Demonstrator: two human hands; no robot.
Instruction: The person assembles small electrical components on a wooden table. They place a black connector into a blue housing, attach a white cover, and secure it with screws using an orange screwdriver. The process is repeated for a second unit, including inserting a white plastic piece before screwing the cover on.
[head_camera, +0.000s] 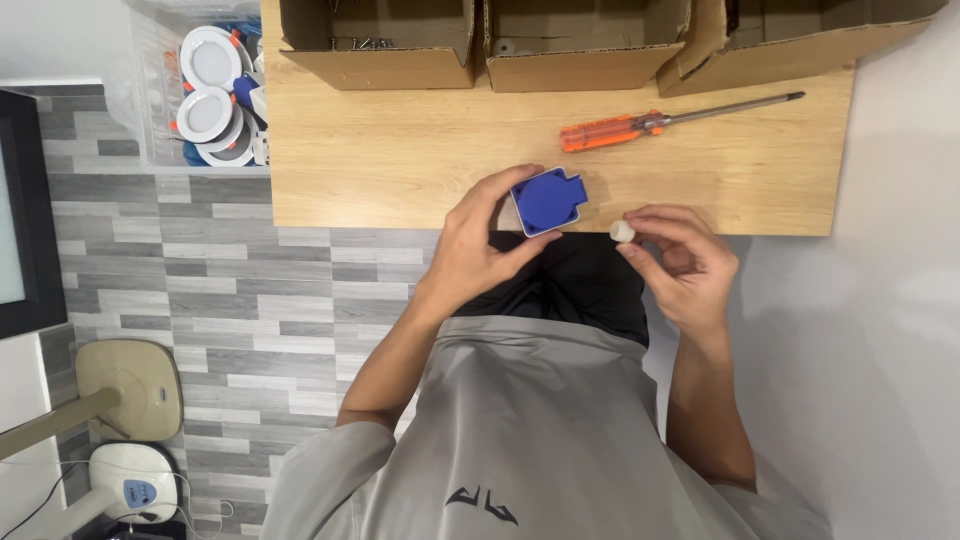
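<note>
Blue socket (547, 200): sitting at the near edge of the counter (400, 160), lid closed; the left hand (480, 245) is gripping it, thumb and fingers wrapping round its left side.

White plug piece (622, 232): small and pale; the right hand (680, 265) is pinching it between fingertips, just right of the socket and apart from it, off the counter's edge.

Screwdriver (660, 122): orange handle, lying untouched on the counter behind the socket, tip pointing right.

Cardboard boxes (380, 45): three, lining the far edge; small hardware is showing dimly in two of them.

Clear bin (150, 100): standing left of the counter, holding round white lamps (205, 110).

Progress, judging by this: the white piece is not yet joining the socket; fitting and any screwing appear to be remaining.
</note>
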